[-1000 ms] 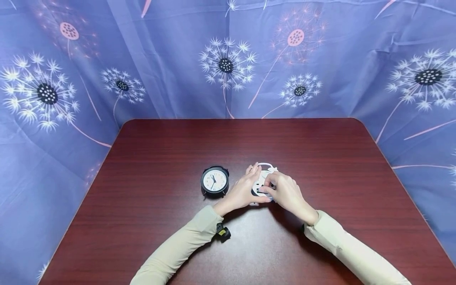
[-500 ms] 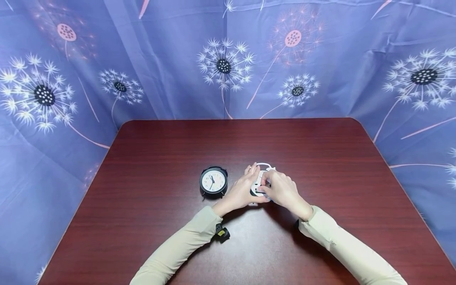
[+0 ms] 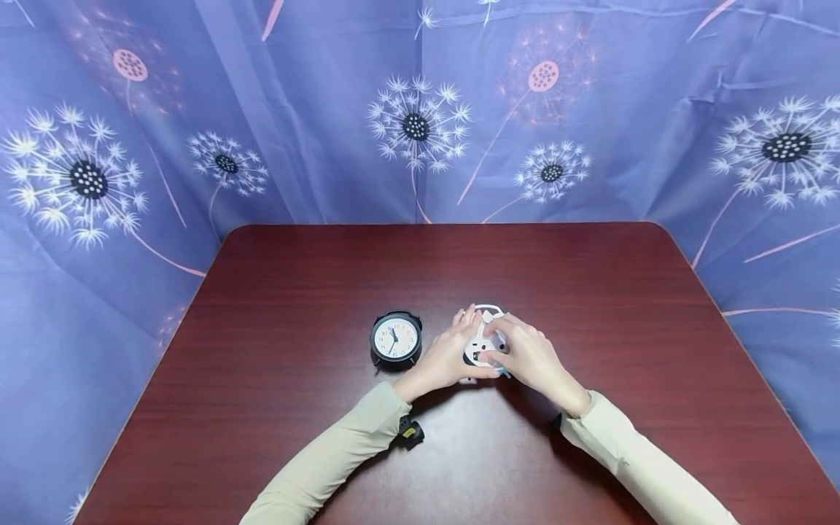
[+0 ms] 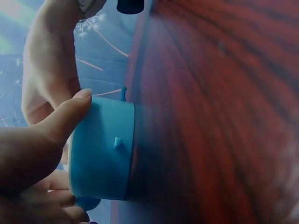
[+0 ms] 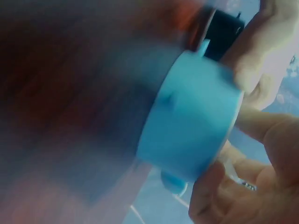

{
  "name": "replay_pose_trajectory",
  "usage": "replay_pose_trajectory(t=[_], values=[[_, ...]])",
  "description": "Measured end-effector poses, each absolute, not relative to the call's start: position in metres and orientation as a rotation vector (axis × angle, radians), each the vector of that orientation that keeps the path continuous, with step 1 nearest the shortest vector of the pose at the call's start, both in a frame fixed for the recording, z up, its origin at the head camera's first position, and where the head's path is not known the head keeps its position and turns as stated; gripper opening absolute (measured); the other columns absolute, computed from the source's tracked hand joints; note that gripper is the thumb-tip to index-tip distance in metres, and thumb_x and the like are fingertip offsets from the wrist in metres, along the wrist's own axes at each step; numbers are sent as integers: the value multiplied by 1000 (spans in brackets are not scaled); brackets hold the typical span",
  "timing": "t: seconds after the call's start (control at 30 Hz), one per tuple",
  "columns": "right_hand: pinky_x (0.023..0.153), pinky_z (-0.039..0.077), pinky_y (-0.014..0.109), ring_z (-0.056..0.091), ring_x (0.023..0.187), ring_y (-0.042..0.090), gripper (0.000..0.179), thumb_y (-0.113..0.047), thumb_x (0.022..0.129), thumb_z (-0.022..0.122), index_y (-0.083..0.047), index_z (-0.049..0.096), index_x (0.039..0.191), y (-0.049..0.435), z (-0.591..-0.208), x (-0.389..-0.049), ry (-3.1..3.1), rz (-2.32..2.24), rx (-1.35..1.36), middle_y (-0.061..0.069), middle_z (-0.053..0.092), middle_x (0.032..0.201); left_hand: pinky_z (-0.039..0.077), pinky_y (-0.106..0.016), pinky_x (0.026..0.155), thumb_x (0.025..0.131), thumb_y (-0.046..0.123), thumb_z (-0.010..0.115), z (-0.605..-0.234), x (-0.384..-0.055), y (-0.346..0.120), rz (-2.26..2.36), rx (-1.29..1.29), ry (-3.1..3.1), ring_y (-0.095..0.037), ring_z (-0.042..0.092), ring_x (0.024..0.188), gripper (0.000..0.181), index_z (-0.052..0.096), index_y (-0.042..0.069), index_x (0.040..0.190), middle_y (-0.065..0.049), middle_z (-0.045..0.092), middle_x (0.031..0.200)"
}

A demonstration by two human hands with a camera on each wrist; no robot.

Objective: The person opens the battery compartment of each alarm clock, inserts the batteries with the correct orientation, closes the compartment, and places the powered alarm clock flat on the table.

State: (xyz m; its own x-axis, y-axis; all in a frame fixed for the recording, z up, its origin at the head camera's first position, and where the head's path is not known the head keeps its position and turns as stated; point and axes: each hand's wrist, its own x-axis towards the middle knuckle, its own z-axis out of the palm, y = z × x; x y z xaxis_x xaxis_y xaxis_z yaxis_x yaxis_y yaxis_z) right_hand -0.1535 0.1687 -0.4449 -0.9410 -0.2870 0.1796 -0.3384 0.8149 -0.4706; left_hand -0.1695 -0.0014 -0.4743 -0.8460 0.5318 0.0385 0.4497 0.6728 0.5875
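A light blue alarm clock [image 3: 476, 341] lies with its white back up, a dark square recess showing in that back; its face is hidden below. My left hand [image 3: 445, 357] grips it from the left, thumb along the near rim and fingers round the far side. In the left wrist view the blue side wall [image 4: 103, 144] stands just off or on the tabletop; I cannot tell which. My right hand [image 3: 534, 359] curls over the right part of the clock, thumb and forefinger apart on its back. In the right wrist view its fingertips [image 5: 208, 186] touch the rim.
A black alarm clock [image 3: 396, 340] stands to the left of my left hand, its white dial facing up toward the head camera. The dark red wooden table [image 3: 295, 277] runs back to a blue curtain [image 3: 328, 109] with dandelion prints.
My right thumb and forefinger, close together over the clock's back before, have spread apart, baring more of the dark recess. The left hand keeps its grip, and the black clock stays put.
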Motion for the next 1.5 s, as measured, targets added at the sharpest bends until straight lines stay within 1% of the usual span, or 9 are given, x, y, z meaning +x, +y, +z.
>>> replay_pose_trajectory(t=[0.17, 0.23, 0.33, 0.47, 0.53, 0.73, 0.9, 1.17, 1.5], values=[[71, 54, 41, 68, 83, 22, 10, -2, 88, 64, -7, 70, 94, 181, -448, -150, -2735, 778, 652, 5, 70, 93, 38, -57, 107, 77, 54, 75, -474, -167, 0, 891, 804, 2747, -32, 19, 148, 105, 22, 5, 153, -15, 17, 161], [74, 54, 42, 69, 86, 23, 20, 9, 84, 60, -7, 70, 91, 184, -447, -150, -2684, 756, 693, 6, 71, 91, 37, -56, 109, 77, 54, 75, -473, -168, 0, 898, 799, 2748, -31, 18, 149, 105, 22, 6, 154, -14, 17, 162], [65, 53, 39, 66, 75, 21, 32, 17, 74, 57, -10, 67, 87, 188, -447, -149, -2628, 697, 760, 4, 69, 81, 35, -54, 111, 77, 53, 75, -474, -169, 0, 916, 801, 2733, -31, 19, 149, 105, 21, 6, 154, -12, 15, 162], [54, 49, 36, 60, 61, 18, 33, 12, 77, 61, -10, 59, 101, 191, -448, -148, -2570, 556, 856, 2, 62, 69, 32, -52, 113, 78, 52, 75, -475, -170, 0, 931, 808, 2715, -31, 20, 148, 105, 20, 5, 154, -13, 14, 162], [54, 48, 35, 59, 60, 18, 30, 7, 80, 64, -10, 57, 104, 191, -449, -148, -2544, 502, 897, 1, 60, 67, 32, -52, 113, 79, 52, 74, -476, -170, 1, 933, 812, 2713, -31, 20, 148, 105, 19, 5, 154, -14, 14, 162], [61, 43, 32, 57, 70, 16, 18, 2, 75, 71, -12, 65, 84, 191, -454, -147, -2483, 419, 986, -2, 63, 73, 33, -54, 112, 79, 52, 74, -475, -169, 0, 932, 815, 2713, -30, 19, 149, 106, 17, 5, 154, -14, 13, 162], [66, 49, 32, 58, 80, 16, 20, 3, 69, 78, -12, 71, 81, 192, -453, -146, -2488, 444, 1017, -1, 68, 83, 32, -54, 113, 79, 52, 74, -474, -168, 0, 940, 814, 2709, -31, 19, 148, 106, 17, 5, 154, -13, 12, 162], [68, 56, 32, 66, 77, 13, 15, -1, 74, 78, -12, 75, 85, 193, -450, -144, -2572, 502, 1009, -3, 68, 82, 31, -52, 114, 79, 51, 74, -474, -167, 0, 959, 817, 2699, -31, 20, 148, 105, 17, 5, 154, -13, 13, 162], [53, 50, 31, 58, 60, 9, 10, -3, 80, 74, -8, 70, 88, 200, -448, -147, -2526, 571, 740, 1, 67, 75, 30, -50, 115, 78, 53, 74, -476, -166, 1, 935, 825, 2722, -31, 21, 148, 106, 18, 4, 154, -14, 14, 162]])
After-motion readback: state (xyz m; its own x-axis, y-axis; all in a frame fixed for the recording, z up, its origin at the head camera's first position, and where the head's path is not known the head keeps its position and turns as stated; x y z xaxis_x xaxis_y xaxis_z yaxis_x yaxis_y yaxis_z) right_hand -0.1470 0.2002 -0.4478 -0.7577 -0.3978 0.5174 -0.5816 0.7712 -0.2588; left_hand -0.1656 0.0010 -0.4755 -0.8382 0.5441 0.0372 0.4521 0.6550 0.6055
